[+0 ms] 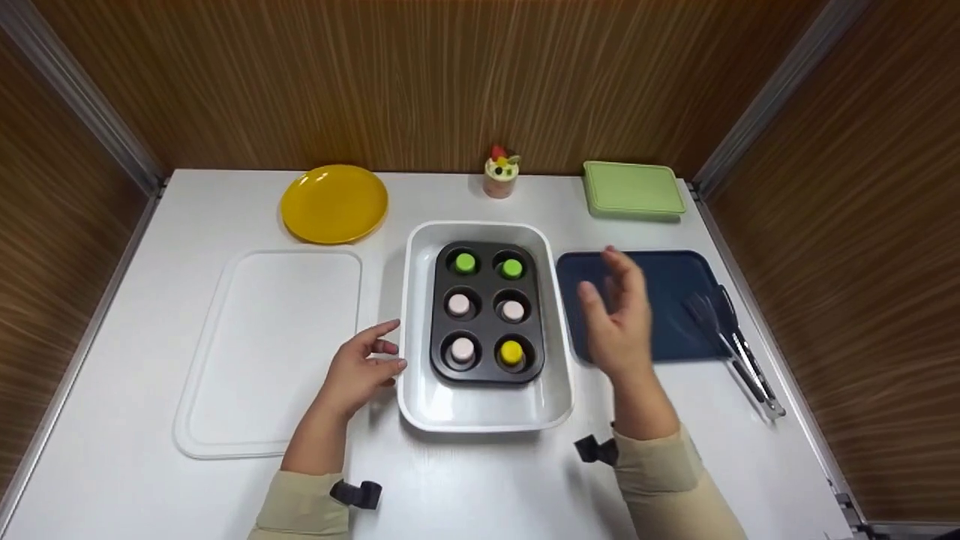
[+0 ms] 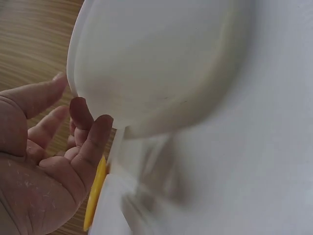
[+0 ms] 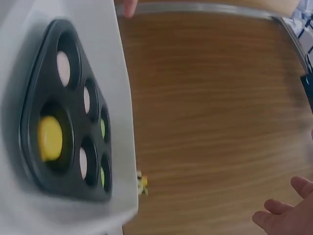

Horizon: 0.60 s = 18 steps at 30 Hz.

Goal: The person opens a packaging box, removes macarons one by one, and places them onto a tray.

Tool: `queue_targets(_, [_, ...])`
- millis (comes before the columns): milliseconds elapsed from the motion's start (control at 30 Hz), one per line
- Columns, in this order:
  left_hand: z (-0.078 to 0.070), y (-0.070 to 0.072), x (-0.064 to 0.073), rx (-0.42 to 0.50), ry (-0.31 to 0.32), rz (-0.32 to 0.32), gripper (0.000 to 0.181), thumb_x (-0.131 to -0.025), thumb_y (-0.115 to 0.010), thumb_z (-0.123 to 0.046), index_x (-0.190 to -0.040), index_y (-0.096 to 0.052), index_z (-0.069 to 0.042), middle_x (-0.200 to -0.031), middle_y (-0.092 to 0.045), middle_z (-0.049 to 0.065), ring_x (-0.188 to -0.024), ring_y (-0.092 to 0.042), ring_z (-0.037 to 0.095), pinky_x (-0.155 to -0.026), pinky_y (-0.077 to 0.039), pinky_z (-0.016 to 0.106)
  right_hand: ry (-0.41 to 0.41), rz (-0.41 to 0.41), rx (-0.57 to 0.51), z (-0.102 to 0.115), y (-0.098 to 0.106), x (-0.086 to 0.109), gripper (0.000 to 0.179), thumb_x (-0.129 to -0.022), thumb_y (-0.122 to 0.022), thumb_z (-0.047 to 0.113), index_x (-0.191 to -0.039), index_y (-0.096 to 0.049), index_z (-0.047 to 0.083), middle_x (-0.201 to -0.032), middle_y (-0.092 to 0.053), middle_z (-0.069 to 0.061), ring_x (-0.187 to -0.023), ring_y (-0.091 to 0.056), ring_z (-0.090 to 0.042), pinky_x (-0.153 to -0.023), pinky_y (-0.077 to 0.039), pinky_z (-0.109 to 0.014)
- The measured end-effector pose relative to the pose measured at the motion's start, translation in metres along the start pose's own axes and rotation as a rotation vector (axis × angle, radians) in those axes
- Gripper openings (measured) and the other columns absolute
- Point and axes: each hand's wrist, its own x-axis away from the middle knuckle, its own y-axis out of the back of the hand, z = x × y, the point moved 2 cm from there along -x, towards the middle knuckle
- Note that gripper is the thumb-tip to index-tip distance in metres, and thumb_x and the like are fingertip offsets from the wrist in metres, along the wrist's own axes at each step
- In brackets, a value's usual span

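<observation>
A white rectangular basin [image 1: 480, 409] stands in the middle of the table. Inside it lies a dark muffin tin [image 1: 486, 330] whose cups each hold a small round-topped piece: green ones [image 1: 465, 262] at the far end, pale pink ones [image 1: 458, 304], and a yellow one [image 1: 511, 352] at the near right. My left hand [image 1: 364, 364] is at the basin's left side, fingers loosely bent; in the left wrist view its fingertips [image 2: 101, 122] are right at the outer wall. My right hand [image 1: 621, 322] is raised beside the basin's right wall, over the navy tray [image 1: 679, 300], fingers spread and holding nothing.
A white lid-like board [image 1: 277, 337] lies at left, a yellow plate [image 1: 335, 204] behind it. At the back stand a dessert cup [image 1: 500, 178] topped with fruit and a green lidded box [image 1: 634, 189]. Tongs [image 1: 742, 352] rest across the tray's right edge. Wooden panels enclose the table.
</observation>
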Motion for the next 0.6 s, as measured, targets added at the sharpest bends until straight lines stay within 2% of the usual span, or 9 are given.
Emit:
queue_targets(200, [0.003,-0.002,0.001,0.021,0.012,0.014,0.062,-0.085,-0.074,0.012,-0.145,-0.061,0.003,-0.103,-0.063,0.016,-0.074,-0.067,0.016,-0.065,-0.060,0.031,-0.052,-0.093,0.108,-0.025,0.046,-0.002,0.050,-0.097,-0.065,-0.001,-0.142,-0.047,-0.017,-0.152,-0.046,-0.029,-0.145,-0.042,-0.040,-0.123,-0.031,-0.050])
queue_targets(400, [0.005,-0.005,0.004,0.065,0.010,0.071,0.068,-0.084,-0.071,0.015,-0.149,-0.055,0.006,-0.096,-0.059,0.013,-0.071,-0.062,0.012,-0.068,-0.061,0.027,-0.114,-0.162,0.218,-0.041,0.090,0.004,0.050,-0.098,-0.065,-0.002,-0.143,-0.047,-0.016,-0.152,-0.047,-0.027,-0.146,-0.040,-0.036,-0.123,-0.030,-0.042])
queue_targets(467, [0.006,-0.006,0.004,0.081,0.011,0.092,0.070,-0.084,-0.071,0.016,-0.151,-0.053,0.007,-0.096,-0.058,0.013,-0.072,-0.061,0.011,-0.069,-0.060,0.026,-0.136,-0.189,0.236,-0.045,0.104,0.006,0.051,-0.099,-0.065,-0.002,-0.144,-0.046,-0.015,-0.150,-0.047,-0.027,-0.142,-0.043,-0.035,-0.121,-0.033,-0.038])
queue_targets(600, [0.007,-0.007,0.005,0.103,0.012,0.119,0.071,-0.086,-0.069,0.017,-0.154,-0.049,0.006,-0.099,-0.056,0.012,-0.071,-0.060,0.009,-0.069,-0.059,0.024,-0.151,-0.249,0.367,-0.055,0.137,0.007,0.052,-0.099,-0.067,0.004,-0.145,-0.048,-0.011,-0.148,-0.048,-0.027,-0.137,-0.045,-0.033,-0.113,-0.034,-0.029])
